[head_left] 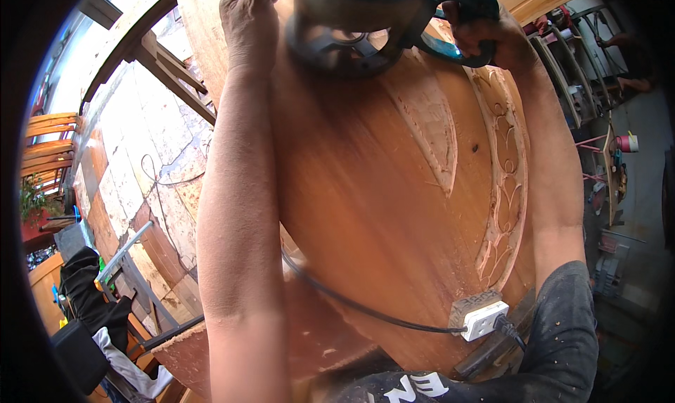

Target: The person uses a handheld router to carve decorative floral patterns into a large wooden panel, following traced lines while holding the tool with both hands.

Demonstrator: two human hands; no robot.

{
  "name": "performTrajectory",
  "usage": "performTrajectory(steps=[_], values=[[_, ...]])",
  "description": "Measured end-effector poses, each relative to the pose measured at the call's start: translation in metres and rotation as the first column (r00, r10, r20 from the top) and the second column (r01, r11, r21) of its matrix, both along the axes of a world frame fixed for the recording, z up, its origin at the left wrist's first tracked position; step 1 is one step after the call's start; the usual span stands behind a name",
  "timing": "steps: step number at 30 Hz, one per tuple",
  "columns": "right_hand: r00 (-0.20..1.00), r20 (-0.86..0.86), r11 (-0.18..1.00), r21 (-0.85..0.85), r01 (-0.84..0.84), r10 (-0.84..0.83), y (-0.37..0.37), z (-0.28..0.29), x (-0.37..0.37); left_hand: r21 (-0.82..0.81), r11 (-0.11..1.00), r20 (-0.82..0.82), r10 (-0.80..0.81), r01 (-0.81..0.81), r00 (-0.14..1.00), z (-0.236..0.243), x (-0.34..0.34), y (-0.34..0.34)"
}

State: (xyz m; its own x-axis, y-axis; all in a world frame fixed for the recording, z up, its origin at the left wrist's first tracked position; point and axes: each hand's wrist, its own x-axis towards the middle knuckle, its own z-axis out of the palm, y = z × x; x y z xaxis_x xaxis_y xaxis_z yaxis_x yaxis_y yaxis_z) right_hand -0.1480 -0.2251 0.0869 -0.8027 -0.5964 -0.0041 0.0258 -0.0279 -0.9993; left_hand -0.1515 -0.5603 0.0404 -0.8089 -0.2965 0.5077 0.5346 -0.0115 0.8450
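Note:
A teal wood router (351,59) with a round black base stands on a large brown wooden panel (365,192) at the top of the view. My right hand (489,37) is wrapped round its teal loop handle. On the router's other side, my left hand (249,13) closes at a dark side knob; the picture's top edge cuts off part of those fingers. Under and beside the base, a pointed recess (425,122) is cut into the wood. Below my right forearm runs a carved band (505,185) of curling loops.
A white power strip (485,320) on a wooden block has a black plug in it and a black cable (365,319) crossing the panel. Patchwork paving (133,185) lies left. Wooden slats and a metal frame stand there. Racks and another person's limbs show at right.

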Motion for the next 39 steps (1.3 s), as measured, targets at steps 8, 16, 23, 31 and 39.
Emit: performTrajectory(steps=[8,16,23,31,39], values=[[1.0,0.002,1.0,-0.009,0.019,-0.019,-0.001,0.001,-0.002,-0.008,1.0,-0.017,0.001,-0.001,1.0,0.0,-0.006,-0.001],[1.0,-0.012,1.0,-0.001,-0.003,0.003,-0.001,0.0,-0.007,-0.002,0.999,-0.004,0.048,-0.048,0.999,-0.001,-0.008,0.001],[0.999,-0.038,0.999,0.044,-0.005,0.006,-0.001,-0.001,-0.012,-0.008,0.997,0.002,0.072,-0.072,0.997,0.003,-0.007,0.002],[0.998,-0.058,0.996,0.093,-0.001,0.006,-0.001,0.002,-0.015,-0.039,0.999,0.016,0.036,-0.036,0.999,0.004,-0.008,-0.001],[0.996,-0.086,0.992,0.124,0.002,0.009,-0.005,-0.002,-0.019,-0.043,0.999,0.016,0.023,-0.022,1.0,0.003,-0.013,-0.006]])
